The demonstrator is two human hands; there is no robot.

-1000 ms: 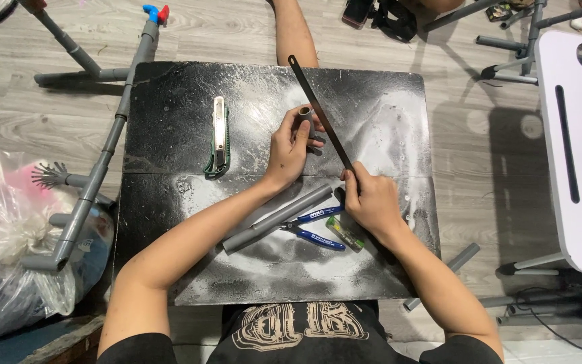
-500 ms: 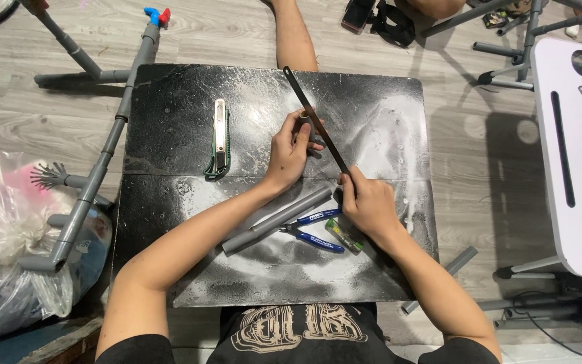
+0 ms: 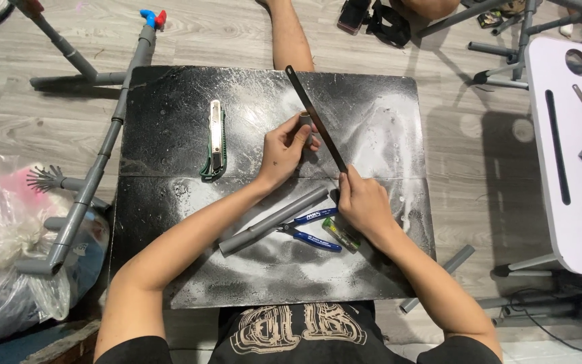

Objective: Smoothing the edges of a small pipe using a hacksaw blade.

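Your left hand (image 3: 283, 149) pinches a short pipe stub (image 3: 302, 125) on the black board (image 3: 170, 108), thumb right beside the hacksaw blade (image 3: 314, 116) that your right hand (image 3: 365, 205) grips bare (no handle). I judge a slip could cut either hand; the stub may roll.

Saw blade (image 3: 316, 119) has slid up-left along its own line vs 1 s ago: far tip now higher, nearer the counter's (image 3: 170, 269) top edge. Right hand (image 3: 365, 205), grip closed on blade's lower end, has pushed fwd a bit toward frame centre. Left hand (image 3: 284, 149) shifted only slightly, fingers more curled round the short pipe piece (image 3: 302, 121).
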